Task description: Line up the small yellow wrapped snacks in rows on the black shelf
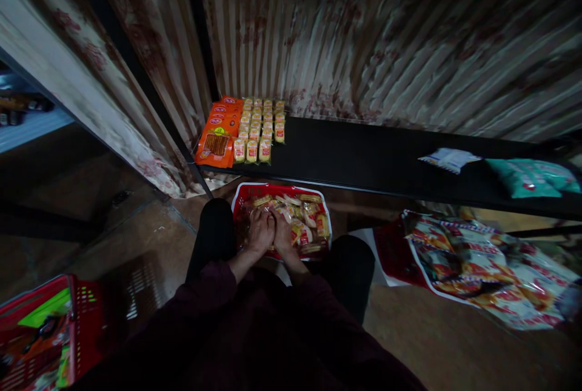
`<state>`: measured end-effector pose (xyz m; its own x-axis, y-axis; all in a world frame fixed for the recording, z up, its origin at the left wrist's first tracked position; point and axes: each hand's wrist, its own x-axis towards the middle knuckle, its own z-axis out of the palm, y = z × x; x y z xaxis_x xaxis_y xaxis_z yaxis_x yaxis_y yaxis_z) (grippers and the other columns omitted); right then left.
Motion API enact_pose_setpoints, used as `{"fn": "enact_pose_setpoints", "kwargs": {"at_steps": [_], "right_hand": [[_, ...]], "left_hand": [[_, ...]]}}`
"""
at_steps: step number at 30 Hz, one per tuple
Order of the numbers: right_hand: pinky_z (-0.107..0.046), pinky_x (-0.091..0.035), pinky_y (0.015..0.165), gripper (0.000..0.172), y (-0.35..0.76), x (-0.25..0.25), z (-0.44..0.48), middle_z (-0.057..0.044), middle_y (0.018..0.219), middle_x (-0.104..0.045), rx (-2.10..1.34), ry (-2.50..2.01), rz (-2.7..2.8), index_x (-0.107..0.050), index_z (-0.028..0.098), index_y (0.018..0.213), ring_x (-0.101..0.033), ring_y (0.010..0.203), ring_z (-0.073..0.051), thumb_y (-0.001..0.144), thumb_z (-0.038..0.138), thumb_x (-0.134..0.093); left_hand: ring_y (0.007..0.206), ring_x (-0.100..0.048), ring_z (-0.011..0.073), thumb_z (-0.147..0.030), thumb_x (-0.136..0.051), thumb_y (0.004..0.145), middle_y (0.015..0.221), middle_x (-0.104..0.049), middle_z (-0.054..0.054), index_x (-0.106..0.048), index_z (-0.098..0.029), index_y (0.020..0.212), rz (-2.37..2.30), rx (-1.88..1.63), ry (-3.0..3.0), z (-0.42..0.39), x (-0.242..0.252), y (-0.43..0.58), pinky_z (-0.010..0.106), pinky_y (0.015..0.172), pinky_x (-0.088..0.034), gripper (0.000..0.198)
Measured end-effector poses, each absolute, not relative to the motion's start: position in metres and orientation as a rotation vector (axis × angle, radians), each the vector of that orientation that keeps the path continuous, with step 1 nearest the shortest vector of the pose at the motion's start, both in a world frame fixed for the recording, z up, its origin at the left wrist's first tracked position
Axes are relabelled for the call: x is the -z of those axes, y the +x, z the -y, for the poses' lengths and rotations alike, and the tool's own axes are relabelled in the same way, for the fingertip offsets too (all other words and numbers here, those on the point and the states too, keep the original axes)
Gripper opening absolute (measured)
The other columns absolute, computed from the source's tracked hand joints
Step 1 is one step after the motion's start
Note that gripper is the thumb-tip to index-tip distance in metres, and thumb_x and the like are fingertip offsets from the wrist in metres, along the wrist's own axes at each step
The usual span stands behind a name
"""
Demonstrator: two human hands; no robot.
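A red basket [240, 190] with a white rim stands on the floor between my knees, full of small clear-wrapped snack packs [297, 230]. Both hands are in it, side by side and touching near the thumbs. My left hand [262, 231] is over the packs on the left half, its fingers bent. My right hand [282, 231] presses close against it with curled fingers. What lies under the fingers is hidden. On the black shelf [345, 145] just beyond, yellow-wrapped snack packs [259, 127] stand in neat rows beside overlapping orange packets [218, 136].
White-blue [449, 159] and turquoise packets [530, 176] lie on the shelf's right part. Below them, a red basket [400, 257] overflows with large snack bags [486, 257]. Another red basket [86, 318] stands at lower left. A patterned curtain [318, 33] hangs behind the shelf; dark posts [145, 82] rise at left.
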<state>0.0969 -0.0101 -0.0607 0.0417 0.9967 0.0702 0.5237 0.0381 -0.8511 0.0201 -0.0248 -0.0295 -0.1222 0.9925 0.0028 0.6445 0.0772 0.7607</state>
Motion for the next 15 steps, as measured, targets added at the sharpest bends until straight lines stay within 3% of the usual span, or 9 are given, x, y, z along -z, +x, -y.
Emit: {"fn": "enact_pose_setpoints", "kwargs": {"at_steps": [2,8,15], "right_hand": [[-0.04,-0.045,0.1,0.034,0.094,0.069,0.019,-0.009,0.111,-0.068,-0.859,-1.641,1.568,-0.065,0.016,0.109,-0.061,0.106,-0.021,0.086,0.01,-0.04],[-0.04,-0.044,0.099,0.037,0.088,0.069,0.016,-0.013,0.11,-0.068,-0.834,-1.673,1.57,-0.067,0.014,0.109,-0.061,0.107,-0.023,0.078,0.013,-0.046],[-0.036,-0.045,0.098,0.042,0.085,0.068,-0.021,-0.008,0.108,-0.068,-0.824,-1.642,1.575,-0.065,0.018,0.109,-0.06,0.104,-0.019,0.073,0.01,-0.046]], "left_hand": [[0.126,-0.045,0.0222,-0.011,-0.039,0.082,0.122,-0.059,0.013,-0.064,-0.013,0.101,-1.887,-0.787,1.658,0.024,0.038,0.012,0.042,0.113,-0.03,0.032],[0.131,-0.041,0.022,-0.012,-0.04,0.081,0.13,-0.056,0.015,-0.06,-0.01,0.112,-1.943,-0.611,1.746,0.004,0.052,-0.002,0.041,0.115,-0.026,0.036],[0.122,-0.051,0.0213,-0.014,-0.042,0.083,0.126,-0.06,0.013,-0.059,-0.013,0.116,-1.961,-0.518,1.611,-0.027,0.054,-0.005,0.038,0.108,-0.033,0.037]]}}
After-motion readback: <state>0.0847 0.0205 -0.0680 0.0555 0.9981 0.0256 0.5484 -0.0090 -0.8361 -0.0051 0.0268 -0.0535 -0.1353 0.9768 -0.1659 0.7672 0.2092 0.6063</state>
